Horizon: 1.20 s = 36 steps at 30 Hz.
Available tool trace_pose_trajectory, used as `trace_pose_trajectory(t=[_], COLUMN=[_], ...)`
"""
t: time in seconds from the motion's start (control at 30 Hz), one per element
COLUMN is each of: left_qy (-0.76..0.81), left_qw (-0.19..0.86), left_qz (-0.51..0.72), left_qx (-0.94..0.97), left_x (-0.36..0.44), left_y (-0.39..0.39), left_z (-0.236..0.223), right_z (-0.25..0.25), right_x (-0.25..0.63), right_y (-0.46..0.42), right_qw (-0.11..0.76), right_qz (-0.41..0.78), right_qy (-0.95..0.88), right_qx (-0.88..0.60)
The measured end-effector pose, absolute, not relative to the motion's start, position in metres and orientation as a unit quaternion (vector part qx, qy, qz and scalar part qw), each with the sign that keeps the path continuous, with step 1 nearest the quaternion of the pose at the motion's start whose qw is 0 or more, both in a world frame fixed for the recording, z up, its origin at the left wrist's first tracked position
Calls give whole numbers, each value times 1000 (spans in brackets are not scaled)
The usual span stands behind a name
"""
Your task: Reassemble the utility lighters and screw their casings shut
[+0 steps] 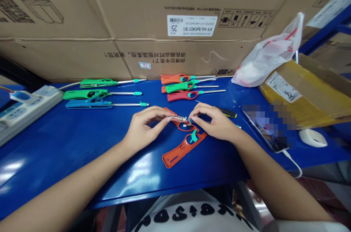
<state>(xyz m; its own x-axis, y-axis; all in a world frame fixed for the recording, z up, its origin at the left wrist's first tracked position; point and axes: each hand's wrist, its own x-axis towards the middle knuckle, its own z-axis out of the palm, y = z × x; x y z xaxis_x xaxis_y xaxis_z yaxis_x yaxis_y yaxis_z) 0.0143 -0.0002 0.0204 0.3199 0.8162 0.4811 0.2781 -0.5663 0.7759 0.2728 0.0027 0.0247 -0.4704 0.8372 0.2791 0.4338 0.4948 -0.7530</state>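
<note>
Blue tabletop point(219, 164) separates orange casing half point(181, 151) from edge point(170, 191).

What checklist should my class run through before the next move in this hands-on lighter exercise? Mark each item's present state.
1. Left-hand grip: ok; the left hand pinches the clear lighter part between thumb and finger.
2. Right-hand grip: cannot tell; the right hand has its fingertips at the part's other end, but a firm hold is unclear.
3. Casing closed: not ok; the nearer orange casing half lies open on the blue table.
4. Teal trigger fully seated: cannot tell; it sits at that half's finger loop.
5. Screwdriver laid down: ok; it lies on the table beyond the right hand.
</note>
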Motion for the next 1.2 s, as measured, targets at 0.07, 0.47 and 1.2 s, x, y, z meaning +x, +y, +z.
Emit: trace_pose_trajectory(t=[0.07, 0.47, 1.2], left_qy=[363, 373, 359], left_qw=[299, 377, 458], left_qz=[458, 475, 357], left_qx=[755, 702, 731], left_x=[14, 17, 15], left_y=[0, -1, 3], left_z=[19, 16, 15], right_z=[26, 23, 24], right_x=[274, 266, 266], right_y=[2, -1, -2], right_qw=[318, 321, 259], right_qz=[320, 365, 284], right_qy=[-796, -763, -858], right_qx=[-404, -427, -341])
